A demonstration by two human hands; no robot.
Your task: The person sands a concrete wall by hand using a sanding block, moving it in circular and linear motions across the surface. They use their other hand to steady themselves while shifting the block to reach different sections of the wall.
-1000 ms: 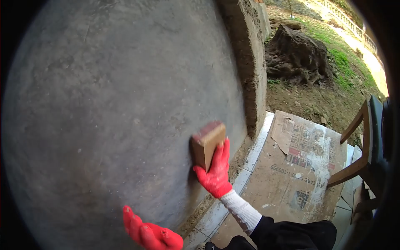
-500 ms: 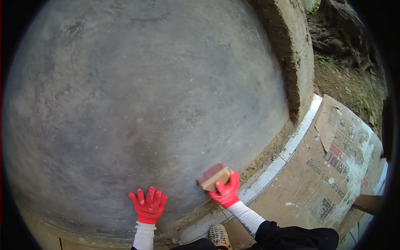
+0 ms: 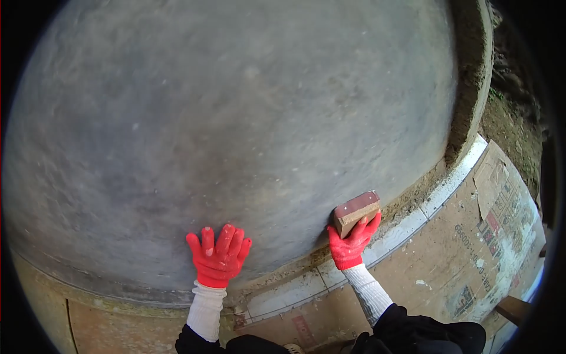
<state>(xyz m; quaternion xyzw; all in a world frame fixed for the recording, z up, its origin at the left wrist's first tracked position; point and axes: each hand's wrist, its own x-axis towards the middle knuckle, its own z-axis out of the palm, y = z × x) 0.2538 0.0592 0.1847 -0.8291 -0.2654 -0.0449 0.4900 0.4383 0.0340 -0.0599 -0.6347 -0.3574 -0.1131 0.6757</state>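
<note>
A grey cement wall [image 3: 247, 135] fills most of the view. My left hand [image 3: 220, 256], in a red-coated work glove, lies against its lower part with fingers spread. To the right, my right hand [image 3: 351, 245] wears a matching glove and is closed around a sanding block [image 3: 358, 211]. The block is wooden, with reddish-brown sandpaper wrapped over its upper side and a pale bare edge toward me. It is at the wall surface, near the rough lower right border.
A white tiled ledge [image 3: 407, 227] curves along the wall's foot. Printed cardboard [image 3: 454, 253], splashed with white, covers the floor at right. A raised cement edge [image 3: 474, 94] bounds the wall, with soil [image 3: 510, 141] beyond. A wooden piece [image 3: 514, 309] juts in at lower right.
My right hand has shifted up and right in view with the sanding block, which has turned. My left hand remains spread on the wall, and the camera view has shifted.
</note>
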